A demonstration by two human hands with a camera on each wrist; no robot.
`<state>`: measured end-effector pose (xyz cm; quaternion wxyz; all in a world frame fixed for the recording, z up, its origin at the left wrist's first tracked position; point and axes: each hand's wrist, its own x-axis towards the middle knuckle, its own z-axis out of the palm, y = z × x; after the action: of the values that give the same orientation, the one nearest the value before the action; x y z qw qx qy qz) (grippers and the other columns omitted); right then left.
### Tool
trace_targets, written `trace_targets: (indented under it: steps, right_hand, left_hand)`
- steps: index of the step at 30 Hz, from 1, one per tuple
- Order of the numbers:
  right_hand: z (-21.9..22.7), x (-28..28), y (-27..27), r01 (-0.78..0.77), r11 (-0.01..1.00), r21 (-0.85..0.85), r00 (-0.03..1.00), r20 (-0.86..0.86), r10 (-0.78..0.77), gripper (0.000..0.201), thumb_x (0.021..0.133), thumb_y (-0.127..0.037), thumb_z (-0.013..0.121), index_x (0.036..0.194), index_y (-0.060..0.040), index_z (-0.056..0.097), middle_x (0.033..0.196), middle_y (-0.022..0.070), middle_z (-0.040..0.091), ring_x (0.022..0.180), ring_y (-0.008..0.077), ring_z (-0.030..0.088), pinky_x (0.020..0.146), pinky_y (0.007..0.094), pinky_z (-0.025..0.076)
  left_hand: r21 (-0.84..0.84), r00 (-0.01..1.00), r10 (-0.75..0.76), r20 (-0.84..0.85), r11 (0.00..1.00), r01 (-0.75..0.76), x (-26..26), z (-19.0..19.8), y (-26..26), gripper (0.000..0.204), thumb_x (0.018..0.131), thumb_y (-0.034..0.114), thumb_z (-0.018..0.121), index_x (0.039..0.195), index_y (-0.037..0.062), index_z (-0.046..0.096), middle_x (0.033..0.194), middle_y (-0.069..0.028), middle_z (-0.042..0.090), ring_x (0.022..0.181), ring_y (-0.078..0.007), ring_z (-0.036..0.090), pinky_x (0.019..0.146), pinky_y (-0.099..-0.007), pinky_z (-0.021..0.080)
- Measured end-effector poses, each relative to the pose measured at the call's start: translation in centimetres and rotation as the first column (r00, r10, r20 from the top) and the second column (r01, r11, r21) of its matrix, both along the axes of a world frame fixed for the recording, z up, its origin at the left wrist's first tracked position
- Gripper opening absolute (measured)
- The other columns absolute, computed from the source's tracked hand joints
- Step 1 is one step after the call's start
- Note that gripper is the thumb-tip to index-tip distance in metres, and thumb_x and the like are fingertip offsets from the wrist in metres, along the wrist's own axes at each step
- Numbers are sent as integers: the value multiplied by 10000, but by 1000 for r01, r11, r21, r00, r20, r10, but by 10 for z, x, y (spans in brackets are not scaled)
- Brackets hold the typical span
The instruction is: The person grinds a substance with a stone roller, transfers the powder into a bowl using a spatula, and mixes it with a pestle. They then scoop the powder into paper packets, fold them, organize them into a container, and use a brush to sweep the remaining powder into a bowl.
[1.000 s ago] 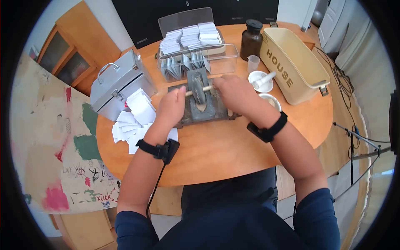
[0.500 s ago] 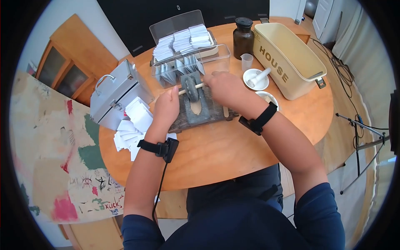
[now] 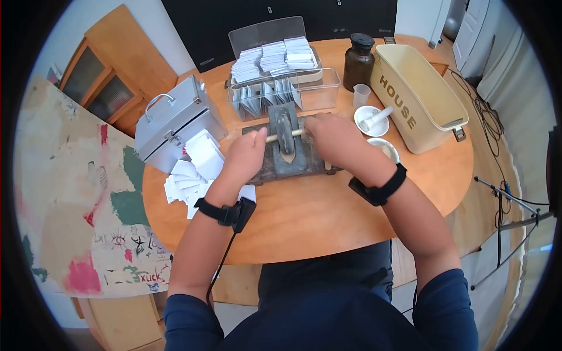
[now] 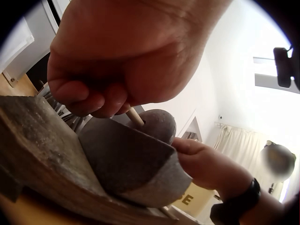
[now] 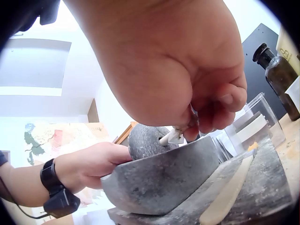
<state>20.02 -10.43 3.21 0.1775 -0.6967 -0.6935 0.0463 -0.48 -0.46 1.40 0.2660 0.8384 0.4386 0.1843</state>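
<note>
A dark stone wheel (image 3: 285, 133) stands upright in the groove of a grey stone trough (image 3: 287, 165), which rests on a dark board (image 3: 257, 171). A pale wooden rod (image 3: 271, 138) passes through the wheel. My left hand (image 3: 244, 155) grips the rod's left end, fingers curled, and my right hand (image 3: 335, 140) grips its right end. Brownish powder shows in the groove at the wheel's near side. In the right wrist view a flat wooden stick (image 5: 227, 193) lies on the board beside the trough.
Behind the trough are clear bins (image 3: 326, 93) with white packets. A metal case (image 3: 175, 126) and loose papers (image 3: 202, 153) are at left. Right of the hands stand a brown jar (image 3: 358, 65), a plastic cup (image 3: 361, 95), white bowls (image 3: 379, 130) and a cream HOUSE box (image 3: 418, 126).
The wheel and both hands moved away along the trough, then back toward the body, still gripping the rod. The head view has also shifted.
</note>
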Motion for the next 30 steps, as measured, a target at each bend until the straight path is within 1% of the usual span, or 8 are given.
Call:
trace_targets:
  steps: [4,8,11,13,18,20,22,30]
  right_hand:
    - [-8,1,-4,-41,996,74,999,10,41,131,855,-50,530,947,-38,623,946,183,669,917,361,661,773,456,534]
    - [-2,1,14,-6,997,77,1000,-3,6,142,862,-50,524,967,-47,619,941,183,669,922,363,662,774,461,532]
    - [-7,2,8,-7,996,86,1000,-7,8,128,866,-47,518,953,-42,611,921,183,661,897,372,651,756,471,523]
    - [-10,6,4,-25,993,113,999,-34,29,113,868,-46,515,936,-38,605,902,185,653,874,381,639,740,476,513]
    - [-7,3,15,-10,996,94,998,-63,16,113,893,-61,509,952,-33,601,911,200,657,851,394,637,738,474,505]
    - [-10,5,21,-12,992,123,999,-50,18,109,897,-59,507,947,-29,599,903,199,656,851,397,639,738,477,504]
    - [-3,3,13,-9,1000,18,999,-41,9,111,893,-62,507,944,-22,596,893,200,657,842,402,640,734,484,503]
    - [-6,2,13,-37,996,85,998,-41,41,133,874,-55,504,949,-21,608,896,194,654,848,400,634,735,483,501]
  left_hand:
    - [-70,999,39,18,997,-37,-2,-7,-3,503,1040,378,380,831,-36,574,788,-272,600,786,-454,582,726,-477,452]
    - [28,995,87,46,996,-88,8,-9,14,501,1038,380,389,826,-35,573,783,-275,597,781,-456,582,728,-481,454]
    - [114,997,-7,73,993,-2,4,-11,10,497,1040,371,384,822,-34,572,796,-280,600,793,-465,580,732,-488,453]
    - [-92,999,50,9,995,-49,-1,-2,-6,509,1042,372,367,828,-37,580,822,-290,607,828,-480,578,744,-500,453]
    - [100,998,16,55,995,-21,6,-8,10,530,1043,381,344,831,-43,580,845,-286,620,860,-472,587,768,-510,453]
    - [-31,995,77,57,997,-75,11,-3,13,525,1042,384,348,836,-41,580,855,-285,624,864,-470,591,779,-509,454]
    - [-7,999,38,11,999,-38,6,-1,9,527,1041,387,350,836,-40,580,854,-284,624,864,-472,591,781,-506,456]
    - [7,1000,23,5,1000,-23,2,-13,13,535,1036,402,358,829,-30,596,855,-281,628,861,-469,597,786,-497,465]
